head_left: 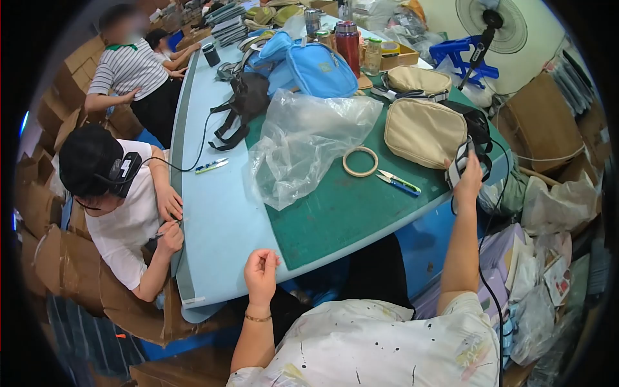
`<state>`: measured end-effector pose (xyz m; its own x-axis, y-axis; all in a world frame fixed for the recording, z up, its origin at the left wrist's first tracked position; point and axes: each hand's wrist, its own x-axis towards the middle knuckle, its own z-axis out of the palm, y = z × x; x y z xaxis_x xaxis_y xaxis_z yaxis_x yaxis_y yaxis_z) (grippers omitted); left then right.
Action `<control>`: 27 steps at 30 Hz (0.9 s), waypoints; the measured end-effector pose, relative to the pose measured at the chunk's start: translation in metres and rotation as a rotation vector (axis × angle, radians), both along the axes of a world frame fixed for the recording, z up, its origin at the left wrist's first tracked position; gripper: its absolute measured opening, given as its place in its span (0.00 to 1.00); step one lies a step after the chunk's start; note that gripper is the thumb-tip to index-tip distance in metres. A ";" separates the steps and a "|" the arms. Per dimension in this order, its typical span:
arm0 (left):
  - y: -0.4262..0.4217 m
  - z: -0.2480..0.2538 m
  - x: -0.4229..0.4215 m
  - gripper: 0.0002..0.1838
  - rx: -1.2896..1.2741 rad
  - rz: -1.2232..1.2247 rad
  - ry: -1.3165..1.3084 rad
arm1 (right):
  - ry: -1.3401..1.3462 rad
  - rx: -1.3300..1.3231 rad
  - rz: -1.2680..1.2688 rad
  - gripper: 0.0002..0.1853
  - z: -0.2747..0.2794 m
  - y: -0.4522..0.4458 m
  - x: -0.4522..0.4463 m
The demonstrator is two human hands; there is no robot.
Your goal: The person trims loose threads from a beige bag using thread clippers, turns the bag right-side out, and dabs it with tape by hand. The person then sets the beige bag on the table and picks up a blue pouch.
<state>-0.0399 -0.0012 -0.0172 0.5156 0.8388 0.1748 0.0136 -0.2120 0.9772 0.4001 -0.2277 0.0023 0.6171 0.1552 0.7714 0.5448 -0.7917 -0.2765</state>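
Observation:
My right hand (467,179) is wrapped round a grey and black strap (458,161) at the right side of a beige bag (425,132). The bag lies on the green cutting mat (322,235), near the table's right edge. My left hand (261,276) is closed in front of the table's near edge, fingertips pressed together. Whether anything small is in it I cannot make out. Between the hands, on the mat, are thread snips (401,183) with a blue handle and a roll of tape (360,162). A crumpled clear plastic bag (300,151) lies farther left.
A second beige bag (419,80), a blue bag (321,69), a black bag (250,97) and a red flask (347,48) stand farther back. At the left edge a co-worker (126,226) leans over the table holding a pen-like tool. A black cable (491,284) hangs beside my right arm.

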 end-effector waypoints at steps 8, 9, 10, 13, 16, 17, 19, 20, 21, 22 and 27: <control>0.001 0.001 0.001 0.07 -0.070 -0.008 -0.033 | 0.501 0.755 0.376 0.17 -0.006 -0.036 -0.001; 0.001 0.002 0.000 0.07 -0.075 -0.003 -0.031 | 0.286 0.738 0.185 0.16 0.005 -0.035 -0.012; 0.001 0.004 0.000 0.07 -0.093 0.001 -0.037 | 0.112 0.749 0.140 0.12 0.029 -0.020 -0.038; 0.004 0.011 0.007 0.06 -0.113 0.008 -0.038 | 0.045 0.531 0.453 0.10 0.056 0.018 -0.087; 0.008 0.022 0.018 0.05 -0.044 -0.008 -0.046 | 0.143 0.211 0.719 0.08 0.066 0.070 -0.103; 0.010 0.025 0.022 0.05 0.022 -0.027 -0.048 | 0.171 0.153 0.807 0.08 0.062 0.091 -0.098; 0.012 0.016 0.027 0.04 0.127 -0.033 -0.017 | 0.287 0.213 0.833 0.09 0.061 0.131 -0.090; 0.013 0.010 0.029 0.04 0.222 -0.051 0.029 | 0.420 0.269 0.843 0.10 0.061 0.150 -0.084; 0.011 0.004 0.030 0.04 0.307 -0.044 0.125 | 0.408 0.272 0.855 0.10 0.060 0.169 -0.074; 0.008 0.009 0.031 0.04 0.339 -0.061 0.129 | 0.509 0.414 0.885 0.11 0.060 0.190 -0.063; 0.008 0.014 0.030 0.05 0.357 -0.070 0.151 | 0.536 0.491 0.849 0.13 0.042 0.278 0.020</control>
<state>-0.0095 0.0069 -0.0028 0.6114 0.7010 0.3671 0.1257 -0.5440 0.8296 0.4201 0.0506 0.0448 0.7268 0.4359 0.5308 0.5734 0.0405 -0.8183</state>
